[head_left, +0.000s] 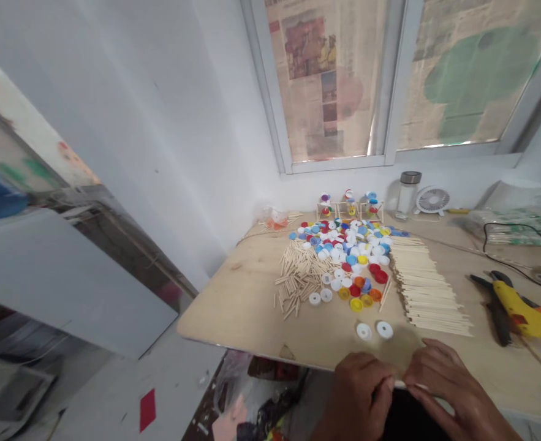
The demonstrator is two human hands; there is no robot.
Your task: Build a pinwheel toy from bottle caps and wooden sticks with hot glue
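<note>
My left hand (364,392) is at the front edge of the wooden table (233,300), fingers curled and thumb pressed against them. Close beside it on the right is my right hand (454,386), its fingers drawn together and pointing left. A pale sliver shows between the hands; I cannot tell whether it is a held piece or the table edge. Just beyond them lie two white bottle caps (374,331), each with a mark at its middle. Farther back spreads a heap of coloured bottle caps (344,245), with short wooden sticks (300,275) to its left and long wooden sticks (429,288) to its right.
Small stick frames with caps (349,205) stand at the back. A yellow glue gun (522,309) and black-handled pliers (495,306) lie on the right. Behind are a glass bottle (405,193), a white fan (432,200) and a black cable (486,236).
</note>
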